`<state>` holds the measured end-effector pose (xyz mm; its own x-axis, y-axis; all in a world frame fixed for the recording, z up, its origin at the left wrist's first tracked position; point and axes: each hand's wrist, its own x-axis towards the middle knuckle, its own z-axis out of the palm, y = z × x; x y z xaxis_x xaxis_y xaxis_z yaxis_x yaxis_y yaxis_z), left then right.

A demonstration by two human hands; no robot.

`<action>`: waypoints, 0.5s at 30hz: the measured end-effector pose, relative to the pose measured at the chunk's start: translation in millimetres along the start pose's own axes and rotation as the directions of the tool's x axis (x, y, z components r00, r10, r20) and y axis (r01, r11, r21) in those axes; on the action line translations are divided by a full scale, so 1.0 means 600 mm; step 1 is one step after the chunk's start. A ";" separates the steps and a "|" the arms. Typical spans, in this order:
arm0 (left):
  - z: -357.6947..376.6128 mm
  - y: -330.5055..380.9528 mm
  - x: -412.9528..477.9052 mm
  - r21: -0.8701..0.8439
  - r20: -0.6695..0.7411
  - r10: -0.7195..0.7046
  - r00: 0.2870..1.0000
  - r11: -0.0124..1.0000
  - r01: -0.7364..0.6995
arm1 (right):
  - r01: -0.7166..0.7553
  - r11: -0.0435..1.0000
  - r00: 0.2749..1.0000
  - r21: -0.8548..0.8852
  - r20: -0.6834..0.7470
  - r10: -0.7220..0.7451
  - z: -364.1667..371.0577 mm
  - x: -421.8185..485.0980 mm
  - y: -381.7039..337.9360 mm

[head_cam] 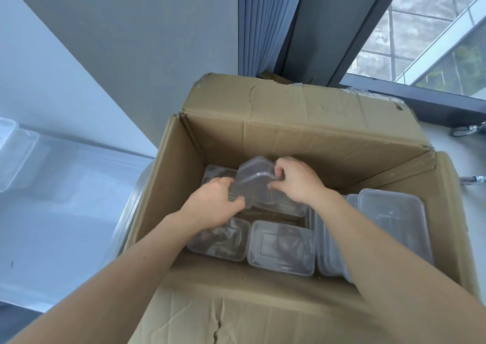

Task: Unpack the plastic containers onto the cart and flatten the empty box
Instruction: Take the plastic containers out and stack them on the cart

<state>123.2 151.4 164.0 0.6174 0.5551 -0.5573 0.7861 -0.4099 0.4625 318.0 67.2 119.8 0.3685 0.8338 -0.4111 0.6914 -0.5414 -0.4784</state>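
Through the head camera, looking down into the open cardboard box (289, 123), both hands are inside and on 1 clear plastic container (252, 178). It sits tilted, its rim raised above the others.

The left hand (213, 207) curls its fingers round the container's left side. The right hand (297, 183) pinches the rim on the opposite side, with the fingers hooked over the top and the thumb below. Both hands are clamped on that 1 container, which sits between them.

Under the left wrist lies a lidded container (221, 243). Just beside it, between the 2 forearms, lies a second lidded container (281, 246). To the right of the right forearm, a stack of containers (391, 217) fills that side of the box.

Outside the box, left of the left arm, is the cart (79, 199) with its shiny top. A blurred clear tub (13, 154) sits at its far edge. Beyond the hands hang a blue curtain (265, 23) and, further right, a window (434, 28).
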 end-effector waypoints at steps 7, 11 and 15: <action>-0.012 -0.001 -0.022 -0.404 -0.106 -0.108 0.988 0.913 0.057 | -0.077 0.845 0.975 0.529 -0.138 0.176 -0.041 -0.078 -0.031; -0.016 0.028 -0.043 -0.655 -0.089 0.053 0.995 0.749 -0.098 | -0.088 0.564 0.969 0.821 -0.061 0.240 -0.068 -0.129 -0.034; 0.000 0.065 -0.056 -0.753 -0.079 0.123 0.989 0.643 -0.140 | -0.036 0.510 0.917 0.860 -0.174 0.358 -0.082 -0.182 -0.034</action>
<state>132.7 116.9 201.0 0.7051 0.5559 -0.4403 0.3980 0.2037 0.8945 294.2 -7.4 213.0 0.6938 0.5895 -0.4137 -0.1951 -0.3991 -0.8959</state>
